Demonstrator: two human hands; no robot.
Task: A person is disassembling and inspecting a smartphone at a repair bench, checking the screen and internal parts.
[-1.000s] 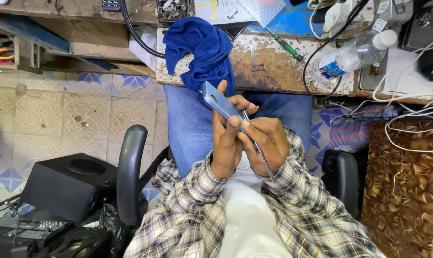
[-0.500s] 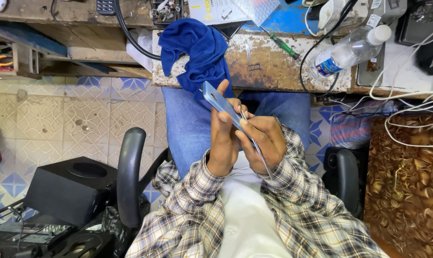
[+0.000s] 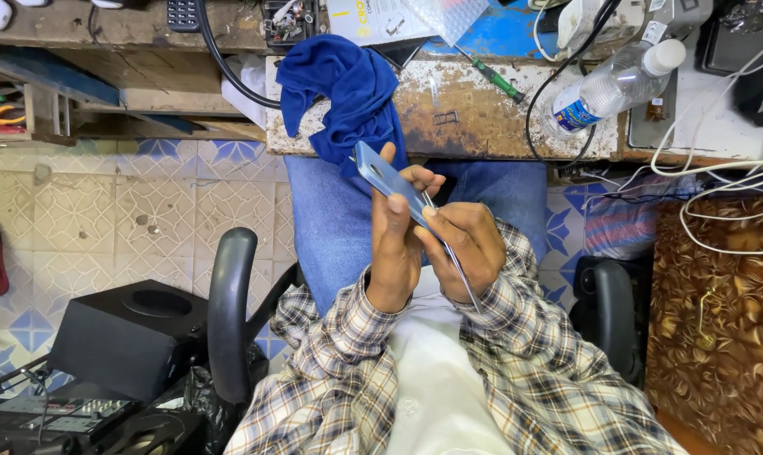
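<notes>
My left hand (image 3: 396, 240) grips a blue smartphone (image 3: 383, 178) edge-on over my lap, its back with the camera hole facing left. My right hand (image 3: 464, 250) pinches a thin metal tool (image 3: 443, 232) whose tip rests against the phone's side edge. Both hands are close together above my jeans, in front of my plaid shirt and white undershirt.
A worn wooden bench edge (image 3: 482, 118) lies ahead with a blue cloth (image 3: 348, 88) draped over it, a screwdriver (image 3: 489, 77), a plastic water bottle (image 3: 610, 84) and cables (image 3: 718, 194). Black chair armrests (image 3: 230, 312) flank me. A black speaker box (image 3: 133, 337) stands on the tiled floor at left.
The hands and phone keep the same grip; the view has shifted slightly and the tool tip has slid a little along the phone's edge.
</notes>
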